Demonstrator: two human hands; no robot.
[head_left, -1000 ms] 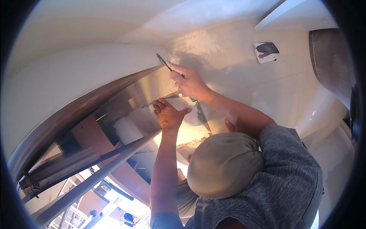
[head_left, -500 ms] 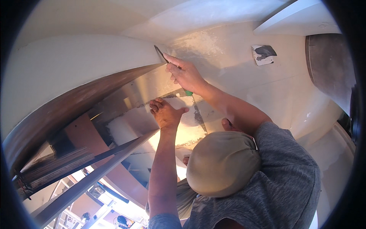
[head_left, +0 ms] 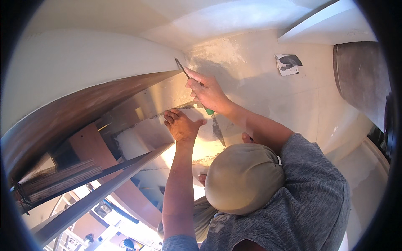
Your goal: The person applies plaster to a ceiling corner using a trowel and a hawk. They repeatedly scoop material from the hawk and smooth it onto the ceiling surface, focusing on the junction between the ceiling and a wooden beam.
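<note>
My right hand [head_left: 209,91] grips a slim tool with a narrow dark blade [head_left: 180,65] and a green handle [head_left: 209,111]. Its tip points up and left, close to where the pale curved wall [head_left: 104,54] meets the plastered surface [head_left: 222,50]; I cannot tell whether it touches. My left hand [head_left: 182,125] has its fingers spread and palm down over a pale, rough-edged patch [head_left: 138,133], holding nothing. A brown board edge [head_left: 121,90] runs under the wall to a point just left of the tool.
A folded piece of sandpaper [head_left: 289,65] lies farther right. A dark curved panel [head_left: 358,69] stands at the right, beneath a white ledge [head_left: 331,23]. My bent khaki-covered knee [head_left: 245,180] fills the lower middle. A slanting bar [head_left: 104,188] crosses the lower left.
My right hand has shifted slightly right and down with the tool, and more of the green handle shows. My left hand stays nearly in place.
</note>
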